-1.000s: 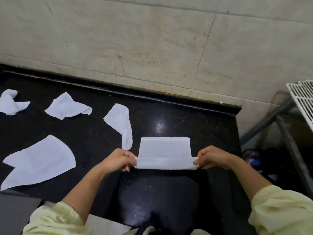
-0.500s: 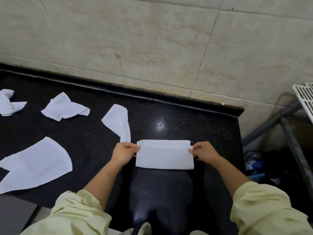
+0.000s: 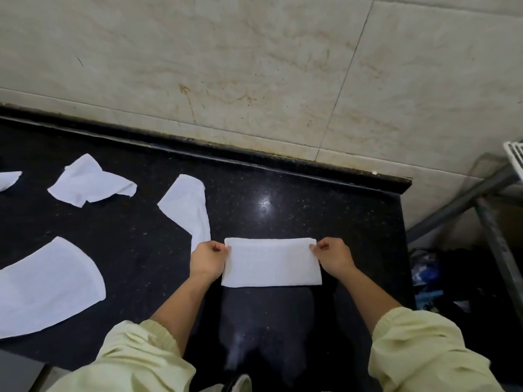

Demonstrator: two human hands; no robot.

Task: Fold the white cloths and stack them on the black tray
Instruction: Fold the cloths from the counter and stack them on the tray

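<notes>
A white cloth (image 3: 271, 263) lies folded into a flat rectangle on the black counter (image 3: 325, 210). My left hand (image 3: 208, 260) pinches its far left corner and my right hand (image 3: 334, 257) pinches its far right corner. Several unfolded white cloths lie to the left: one (image 3: 188, 209) just beyond my left hand, one (image 3: 90, 188) further back, a large one (image 3: 48, 287) at the near left and a scrap (image 3: 8, 179) at the left edge. No black tray can be made out.
A beige tiled wall (image 3: 254, 66) rises behind the counter. The counter ends at the right, where a grey metal rack (image 3: 486, 210) with a white wire shelf (image 3: 515, 154) stands over dark clutter on the floor.
Both hands carried the cloth's near edge away from me and laid it on the far edge, turning it into a flat rectangle. The hands now sit at the far corners.
</notes>
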